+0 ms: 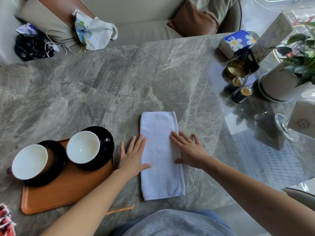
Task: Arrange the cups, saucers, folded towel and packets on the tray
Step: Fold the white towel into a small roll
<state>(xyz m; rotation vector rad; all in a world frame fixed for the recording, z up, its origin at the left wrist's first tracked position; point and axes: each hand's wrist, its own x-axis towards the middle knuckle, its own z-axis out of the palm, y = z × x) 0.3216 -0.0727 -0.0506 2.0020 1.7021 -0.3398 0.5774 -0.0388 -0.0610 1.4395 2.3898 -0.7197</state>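
The towel (160, 150) lies on the table (119, 82) beside the tray (68, 189), its long axis running away from the person. The left hand (133, 157) and right hand (189, 150) rest flat on its sides, fingers straight. The tray holds two cups (83, 147) on saucers (108, 142).

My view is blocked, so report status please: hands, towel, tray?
Left hand and right hand open, flat on towel, one per side. Towel folded, on table right of tray. Two cups on saucers occupy tray's far end.

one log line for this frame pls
towel: folded, on table beside tray | left grip: flat on its left edge | right grip: flat on its right edge | cups: both on saucers on tray
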